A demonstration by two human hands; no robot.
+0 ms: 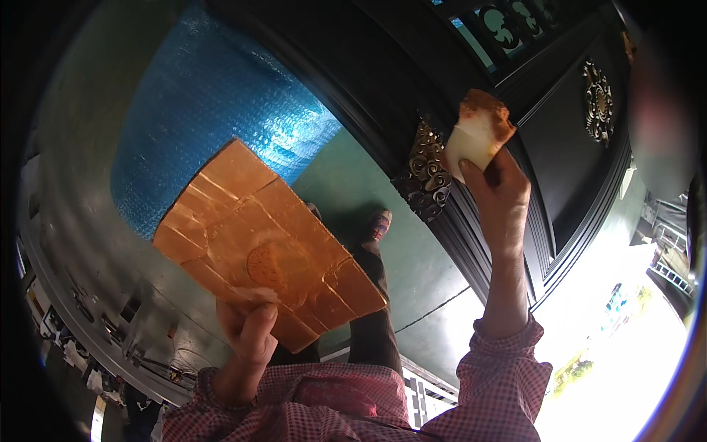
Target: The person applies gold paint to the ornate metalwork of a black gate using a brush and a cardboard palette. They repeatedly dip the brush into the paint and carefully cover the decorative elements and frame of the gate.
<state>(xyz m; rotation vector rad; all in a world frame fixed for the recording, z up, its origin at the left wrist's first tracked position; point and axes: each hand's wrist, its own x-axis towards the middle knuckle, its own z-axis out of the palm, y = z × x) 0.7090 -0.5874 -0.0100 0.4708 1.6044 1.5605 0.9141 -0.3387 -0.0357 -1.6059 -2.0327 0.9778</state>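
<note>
My left hand (247,331) grips the near edge of a flat copper-gold board (265,243), its thumb on top; the board is coated in shiny gold paint and tilts up to the left. My right hand (497,188) is raised and pinches a pale sponge block (479,132) whose top is stained orange-gold. The sponge sits just right of a gold scrollwork ornament (427,173) on a dark panelled door (567,147). Both sleeves are red-checked.
A blue bubble-wrapped roll (213,103) lies behind the board. The floor (353,177) is green, and my foot (379,225) shows below the board. A second gold ornament (598,99) decorates the door's right panel. Bright daylight fills the lower right.
</note>
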